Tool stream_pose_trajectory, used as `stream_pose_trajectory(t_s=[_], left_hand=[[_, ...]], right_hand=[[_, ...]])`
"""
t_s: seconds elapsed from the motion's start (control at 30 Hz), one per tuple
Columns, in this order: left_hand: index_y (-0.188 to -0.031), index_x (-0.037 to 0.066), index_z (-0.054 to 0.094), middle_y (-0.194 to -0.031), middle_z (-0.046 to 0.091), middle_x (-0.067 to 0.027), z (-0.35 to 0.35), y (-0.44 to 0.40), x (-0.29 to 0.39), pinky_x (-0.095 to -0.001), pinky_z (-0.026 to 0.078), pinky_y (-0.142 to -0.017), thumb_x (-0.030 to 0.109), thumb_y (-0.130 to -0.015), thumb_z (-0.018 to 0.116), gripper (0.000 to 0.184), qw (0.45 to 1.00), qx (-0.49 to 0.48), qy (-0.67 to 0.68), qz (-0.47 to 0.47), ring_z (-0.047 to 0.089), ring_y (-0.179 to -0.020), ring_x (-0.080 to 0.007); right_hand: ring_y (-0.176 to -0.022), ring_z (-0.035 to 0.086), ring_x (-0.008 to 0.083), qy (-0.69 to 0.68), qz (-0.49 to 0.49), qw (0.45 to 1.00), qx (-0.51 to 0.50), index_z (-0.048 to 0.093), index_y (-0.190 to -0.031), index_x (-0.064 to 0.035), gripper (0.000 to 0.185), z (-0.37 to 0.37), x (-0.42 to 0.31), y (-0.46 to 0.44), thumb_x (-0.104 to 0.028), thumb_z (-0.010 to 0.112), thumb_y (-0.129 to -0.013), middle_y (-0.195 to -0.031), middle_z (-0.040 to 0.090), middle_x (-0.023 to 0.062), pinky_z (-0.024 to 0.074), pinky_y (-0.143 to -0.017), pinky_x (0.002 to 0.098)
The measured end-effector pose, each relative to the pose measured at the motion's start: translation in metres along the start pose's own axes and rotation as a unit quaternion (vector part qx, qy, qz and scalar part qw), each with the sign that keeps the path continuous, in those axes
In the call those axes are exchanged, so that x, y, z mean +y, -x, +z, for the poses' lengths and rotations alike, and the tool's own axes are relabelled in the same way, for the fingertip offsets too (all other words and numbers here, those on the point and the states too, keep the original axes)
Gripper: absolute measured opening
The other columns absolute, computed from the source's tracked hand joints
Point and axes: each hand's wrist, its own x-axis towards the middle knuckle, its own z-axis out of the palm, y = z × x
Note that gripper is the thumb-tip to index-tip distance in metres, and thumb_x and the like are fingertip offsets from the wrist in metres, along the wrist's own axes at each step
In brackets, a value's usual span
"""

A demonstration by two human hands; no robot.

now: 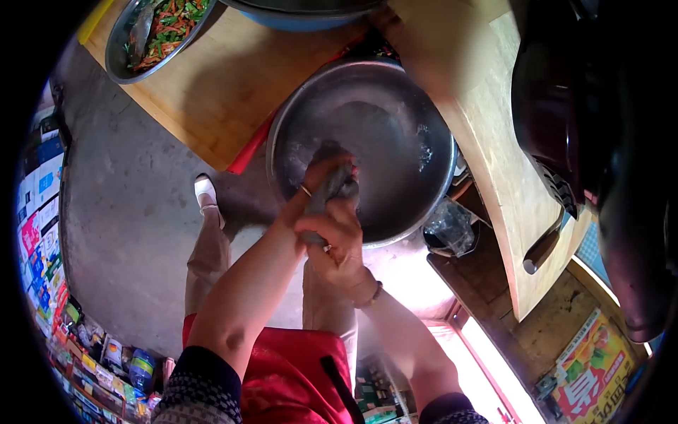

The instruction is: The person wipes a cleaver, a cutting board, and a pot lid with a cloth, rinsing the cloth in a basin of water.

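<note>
A wide dark metal basin sits in front of me, with wet patches shining inside it. Over its near-left side my left hand is closed around one part of a bunched grey cloth. My right hand grips the same cloth lower down, nearer my body, with its fingers wrapped round. The cloth looks twisted between the two hands. Part of it is hidden behind my fingers.
A metal bowl of chopped vegetables with a spoon stands on the wooden table. Right of the basin are a pale wooden board, a knife-like handle and a clear plastic bag. Shelved goods line the left.
</note>
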Motion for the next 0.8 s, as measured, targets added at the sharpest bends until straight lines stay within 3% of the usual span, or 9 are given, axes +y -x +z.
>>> stream_pose_trajectory(t_s=[0.13,0.23,0.3,0.4,0.57,0.67,0.73,0.77,0.8], left_hand=[[-0.094,0.009,0.061,-0.082,0.064,-0.0067,-0.025,-0.007,-0.031,-0.0293,0.051,-0.064,0.019,-0.089,0.059,0.012,0.994,0.110,0.008,0.026,0.063,-0.073,-0.0180],[-0.097,0.007,0.062,-0.082,0.065,-0.0050,0.025,0.022,-0.021,-0.0281,0.051,-0.066,0.023,-0.092,0.052,0.019,0.928,0.147,0.338,0.054,0.063,-0.073,-0.0174],[-0.111,0.008,0.054,-0.104,0.056,-0.0072,0.048,0.032,0.006,-0.0334,0.048,-0.079,0.029,-0.092,0.052,0.028,0.953,0.216,0.208,0.042,0.054,-0.094,-0.0200],[-0.132,0.008,0.042,-0.137,0.042,-0.0106,0.069,0.041,0.025,-0.0414,0.042,-0.099,0.037,-0.092,0.052,0.051,0.950,0.311,0.009,0.013,0.042,-0.126,-0.0238],[-0.141,0.015,0.031,-0.138,0.041,-0.0099,0.061,0.045,0.041,-0.0434,0.046,-0.088,0.036,-0.089,0.057,0.062,0.917,0.370,-0.145,0.010,0.042,-0.124,-0.0269],[-0.144,0.014,0.029,-0.138,0.042,-0.0110,0.049,0.036,0.022,-0.0407,0.047,-0.086,0.029,-0.086,0.060,0.068,0.891,0.368,-0.258,0.054,0.043,-0.124,-0.0249],[-0.144,0.010,0.030,-0.138,0.043,-0.0122,0.033,0.028,0.004,-0.0392,0.046,-0.088,0.025,-0.083,0.062,0.069,0.878,0.361,-0.292,0.117,0.044,-0.123,-0.0220],[-0.146,0.011,0.026,-0.140,0.041,-0.0130,0.025,0.024,-0.002,-0.0401,0.046,-0.090,0.025,-0.083,0.063,0.074,0.870,0.339,-0.336,0.122,0.041,-0.126,-0.0235],[-0.147,0.012,0.024,-0.141,0.040,-0.0135,0.031,0.024,-0.004,-0.0406,0.046,-0.091,0.024,-0.083,0.064,0.077,0.866,0.327,-0.358,0.123,0.040,-0.127,-0.0243]], right_hand=[[-0.075,0.053,0.0291,-0.013,0.000,0.998,0.065,0.064,-0.091,-0.0047,0.020,0.013,0.031,0.005,-0.004,0.054,-0.073,-0.080,0.055,0.0118,0.0431,-0.067,0.0363],[-0.085,0.058,0.0320,0.069,0.046,0.996,0.041,0.060,-0.102,-0.0019,0.023,0.004,0.081,-0.002,-0.014,0.055,-0.083,-0.091,0.059,0.0170,0.0457,-0.074,0.0418],[-0.088,0.060,0.0305,0.259,0.090,0.962,0.006,0.061,-0.102,-0.0028,0.024,0.005,0.113,-0.001,-0.016,0.059,-0.082,-0.094,0.062,0.0181,0.0463,-0.078,0.0412],[-0.074,0.062,0.0385,0.209,0.016,0.977,0.025,0.063,-0.100,-0.0056,0.021,-0.017,0.151,-0.012,-0.018,0.055,-0.085,-0.093,0.063,0.0216,0.0499,-0.069,0.0468],[-0.091,0.058,0.0381,0.349,0.144,0.922,0.084,0.060,-0.109,-0.0072,0.025,0.019,0.248,0.057,-0.018,0.050,-0.088,-0.097,0.062,0.0211,0.0436,-0.083,0.0496],[-0.097,0.058,0.0372,0.442,0.149,0.883,0.047,0.057,-0.114,-0.0080,0.029,0.025,0.205,0.054,-0.016,0.050,-0.087,-0.096,0.063,0.0194,0.0428,-0.086,0.0477],[-0.092,0.060,0.0355,0.401,0.032,0.906,-0.135,0.061,-0.105,-0.0079,0.025,0.011,0.187,0.043,-0.019,0.056,-0.083,-0.095,0.063,0.0167,0.0466,-0.081,0.0455],[-0.092,0.060,0.0355,0.399,0.031,0.906,-0.138,0.061,-0.105,-0.0079,0.025,0.007,0.177,0.034,-0.019,0.056,-0.083,-0.095,0.063,0.0167,0.0466,-0.081,0.0455],[-0.091,0.061,0.0343,0.338,0.209,0.909,-0.129,0.062,-0.098,-0.0076,0.021,0.002,0.168,0.023,-0.018,0.059,-0.080,-0.093,0.064,0.0144,0.0471,-0.080,0.0437]])
